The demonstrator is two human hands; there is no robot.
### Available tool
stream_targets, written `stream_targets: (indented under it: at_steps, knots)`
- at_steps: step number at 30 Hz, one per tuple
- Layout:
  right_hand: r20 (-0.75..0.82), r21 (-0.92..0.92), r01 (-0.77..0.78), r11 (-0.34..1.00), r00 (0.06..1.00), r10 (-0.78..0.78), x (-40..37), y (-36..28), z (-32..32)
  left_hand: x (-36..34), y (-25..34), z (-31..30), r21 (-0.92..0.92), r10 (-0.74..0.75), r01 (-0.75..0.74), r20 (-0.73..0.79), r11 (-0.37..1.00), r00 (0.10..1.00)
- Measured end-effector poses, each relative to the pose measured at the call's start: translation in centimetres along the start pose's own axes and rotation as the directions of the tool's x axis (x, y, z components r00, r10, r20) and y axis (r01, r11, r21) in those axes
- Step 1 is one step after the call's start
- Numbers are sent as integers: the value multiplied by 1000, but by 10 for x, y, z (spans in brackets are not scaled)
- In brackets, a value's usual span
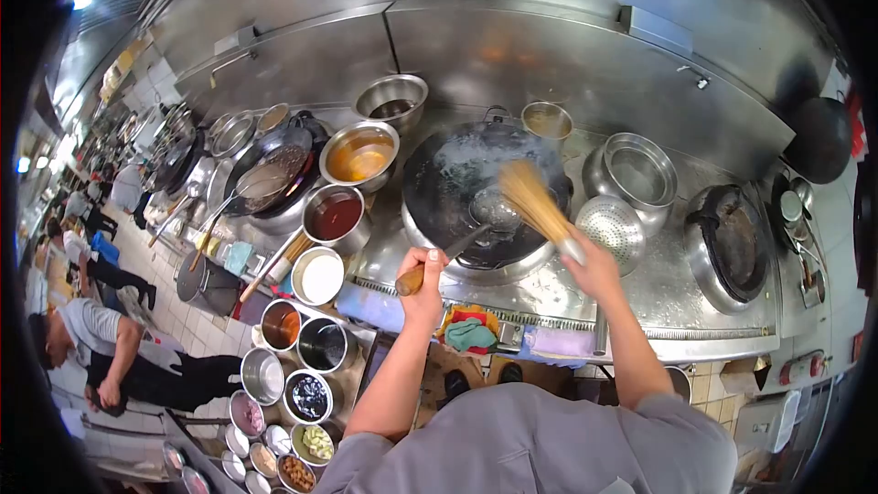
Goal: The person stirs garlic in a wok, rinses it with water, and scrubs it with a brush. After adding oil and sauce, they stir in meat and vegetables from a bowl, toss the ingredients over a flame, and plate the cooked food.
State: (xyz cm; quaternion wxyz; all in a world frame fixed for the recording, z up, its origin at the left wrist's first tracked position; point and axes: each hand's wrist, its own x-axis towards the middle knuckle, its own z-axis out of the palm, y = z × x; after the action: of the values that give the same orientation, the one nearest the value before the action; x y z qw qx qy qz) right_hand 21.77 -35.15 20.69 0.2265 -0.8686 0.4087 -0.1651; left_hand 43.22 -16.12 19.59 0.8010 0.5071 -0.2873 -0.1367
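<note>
My left hand [423,300] is closed around the wooden handle of a ladle [468,241], whose bowl rests low inside a large black wok [428,185]. In my right hand [594,267] is a bamboo wok brush [532,198], gripped at its bound end. Its bristles fan out over the wok, just above and to the right of the ladle's bowl. Steam or spray whitens the far side of the wok. Right of the brush, close to my right hand, lies a round perforated strainer [611,230].
Left of the wok stand bowls of orange liquid [362,159] and dark red sauce [336,218]. Several seasoning pots [308,395] crowd the lower left. A metal pot [631,172] and another wok [732,242] are at right. A person [91,338] stands at far left.
</note>
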Motion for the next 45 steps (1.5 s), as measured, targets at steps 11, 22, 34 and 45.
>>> stream_targets:
  at_steps: [11, 22, 34, 45]
  knots:
    - [238, -541, 314, 780, 947, -216, 166, -18, 51, 31, 34, -35, 336, -371, 361, -36, 870, 928]
    - [-205, -350, 232, 908, 927, -315, 91, -39, -73, 13, 10, -38, 824, -825, 240, 398, 514, 401]
    - [-639, -90, 340, 936, 701, -317, 4, -65, -135, 18, -65, -83, 969, -407, -117, 200, 218, 892]
    - [-285, 415, -52, 908, 941, 184, -27, 32, -27, -8, -89, -105, 872, -266, -72, 225, 483, 937]
